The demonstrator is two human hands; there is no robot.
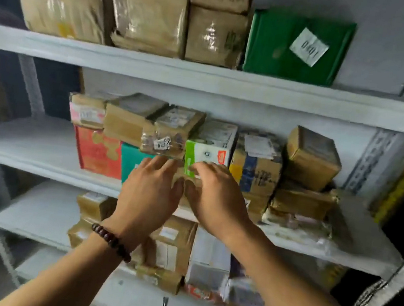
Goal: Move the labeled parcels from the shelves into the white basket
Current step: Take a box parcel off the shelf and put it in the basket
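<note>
Now both hands reach to the middle shelf [28, 146], where many labeled parcels stand in a close row. The left hand [149, 194], with a dark bead bracelet [110, 242] on its wrist, has its fingers almost straight and lays them against a teal box [131, 161]. The right hand [216, 199] is just beside it, with bent fingers at the lower edge of a green and white box [209, 146]; the fingertips are hidden, so I cannot tell if it grips anything. Between the two thumbs a small brown parcel [179, 175] shows only a little. Above it lies a taped parcel [170, 132] with a small white label. A green parcel [288, 50] with a white label stands on the upper shelf [206, 80], beside brown cartons.
</note>
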